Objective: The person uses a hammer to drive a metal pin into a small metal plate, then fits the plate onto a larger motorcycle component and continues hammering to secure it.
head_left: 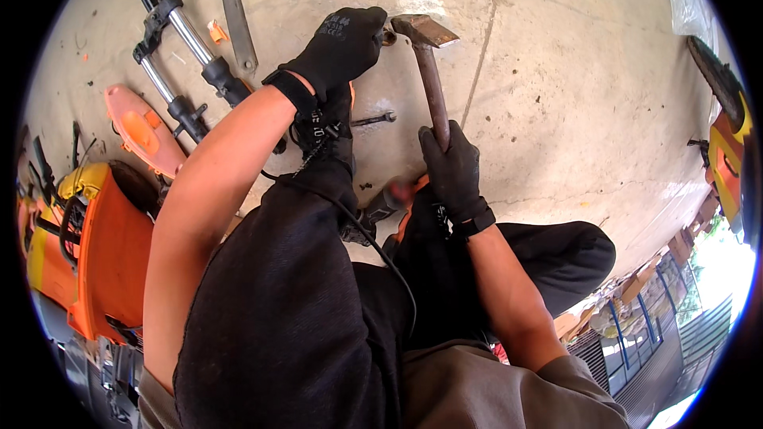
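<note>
My left hand (pixel 340 46), in a black glove, is closed around a small rusty metal part (pixel 389 36) whose round end sticks out past the fingers. My right hand (pixel 455 173), gloved in black too, grips the lower handle of a hammer (pixel 432 83). The worn head of that hammer is right beside the metal part; whether they touch I cannot tell. Below my left hand, a small spanner (pixel 373 120) lies on the concrete floor next to my shoe.
Fork tubes (pixel 191 36), a large adjustable wrench (pixel 232 20) and an orange plastic panel (pixel 143 131) lie to the left. A dark, red-marked tool (pixel 391 197) sits between my feet. A black cable (pixel 342 206) crosses my leg. Orange bodywork (pixel 115 250) stands at far left.
</note>
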